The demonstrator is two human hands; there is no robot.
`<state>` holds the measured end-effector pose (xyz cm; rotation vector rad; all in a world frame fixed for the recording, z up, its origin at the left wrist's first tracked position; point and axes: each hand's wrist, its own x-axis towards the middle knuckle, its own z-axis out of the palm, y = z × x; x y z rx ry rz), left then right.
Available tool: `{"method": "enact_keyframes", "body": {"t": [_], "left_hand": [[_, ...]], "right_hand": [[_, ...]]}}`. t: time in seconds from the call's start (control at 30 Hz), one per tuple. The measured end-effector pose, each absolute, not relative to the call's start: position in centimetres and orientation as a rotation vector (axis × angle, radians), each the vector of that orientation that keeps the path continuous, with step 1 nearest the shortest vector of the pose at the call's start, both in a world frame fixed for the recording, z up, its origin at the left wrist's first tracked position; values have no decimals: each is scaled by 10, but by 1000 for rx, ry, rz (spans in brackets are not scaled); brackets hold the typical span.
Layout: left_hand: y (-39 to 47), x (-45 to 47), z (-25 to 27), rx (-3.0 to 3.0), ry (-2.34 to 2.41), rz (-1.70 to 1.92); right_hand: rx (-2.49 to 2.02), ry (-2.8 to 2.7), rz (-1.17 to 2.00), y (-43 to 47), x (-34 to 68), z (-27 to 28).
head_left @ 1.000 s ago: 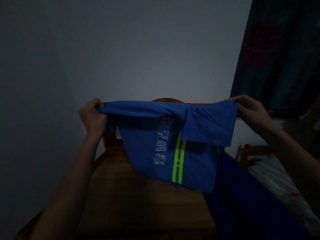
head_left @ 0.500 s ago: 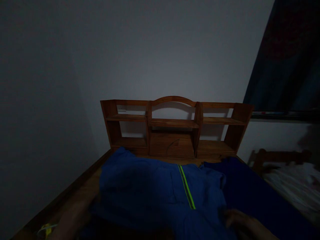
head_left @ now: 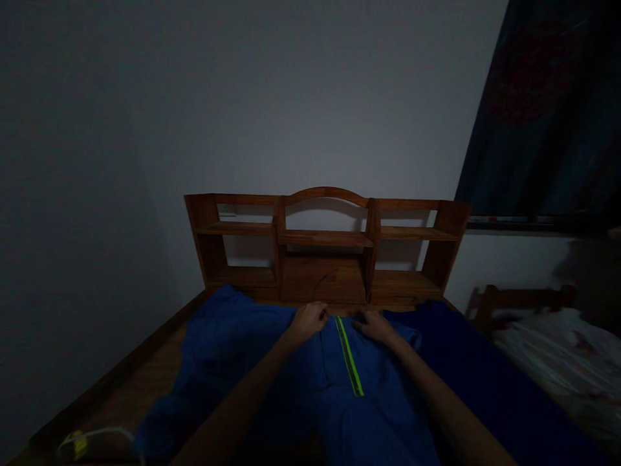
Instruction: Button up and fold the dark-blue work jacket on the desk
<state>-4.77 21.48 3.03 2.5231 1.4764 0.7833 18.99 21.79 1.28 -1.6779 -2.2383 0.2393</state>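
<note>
A blue work garment lies spread out, a little rumpled, with a yellow-green reflective strip running down it. At its far edge, left of the strip, my left hand is closed with curled fingers on the cloth. My right hand is closed on the same edge, just right of the strip. The fingertips are dim and partly hidden. Both forearms reach across the garment, covering parts of it.
Behind the garment stands a wooden headboard shelf against the wall. Dark blue cloth lies to the right, beside a pale bundle. At the lower left, a white cord and a yellow item rest on the wooden surface.
Both hands have moved forward and inward from the near sides of the garment to its far edge. The view has shifted slightly to the right.
</note>
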Motion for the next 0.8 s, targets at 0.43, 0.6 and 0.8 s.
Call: {"method": "enact_keyframes", "body": {"t": [0.43,0.6,0.8], "left_hand": [[242,-46,-58,2410,1653,1004],[240,-46,-55,2336,1652,1118],[217,-51,-18,2479,1536,1768]], "right_hand": [[-1870,-1999,374,251,209,-29],[-1548,-2042,320,249,202,2],[-1146,-2072,-568,184,180,110]]}}
